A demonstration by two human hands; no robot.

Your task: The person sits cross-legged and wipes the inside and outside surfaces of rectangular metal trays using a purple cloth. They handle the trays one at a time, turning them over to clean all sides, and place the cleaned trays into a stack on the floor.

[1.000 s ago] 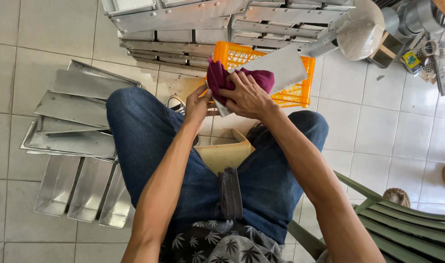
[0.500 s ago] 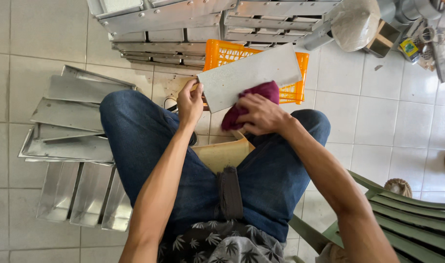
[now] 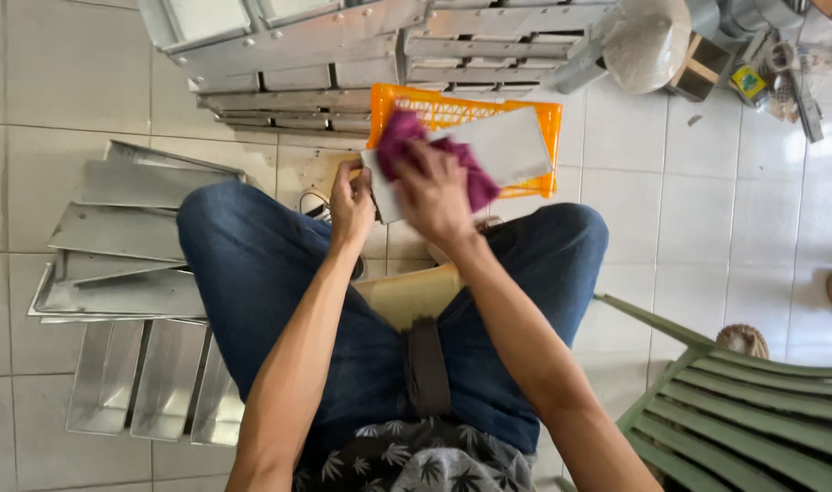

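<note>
My left hand (image 3: 350,202) grips the near left end of a long shiny metal piece (image 3: 503,150) held out in front of my knees. My right hand (image 3: 434,193) presses a magenta cloth (image 3: 405,138) against the left part of that piece. The cloth bunches out above and to the right of my fingers. Behind the piece stands an orange plastic crate (image 3: 462,109) on the tiled floor.
Stacks of metal trays (image 3: 115,237) lie on the floor at my left, and more metal channels (image 3: 325,55) are piled at the back. A green slatted chair (image 3: 753,410) stands at right. Tools and a plastic-wrapped bundle (image 3: 648,41) sit at the far right.
My right hand has slid the cloth leftward along the metal piece, toward my left hand. The piece has tilted a little and stays gripped at its left end.
</note>
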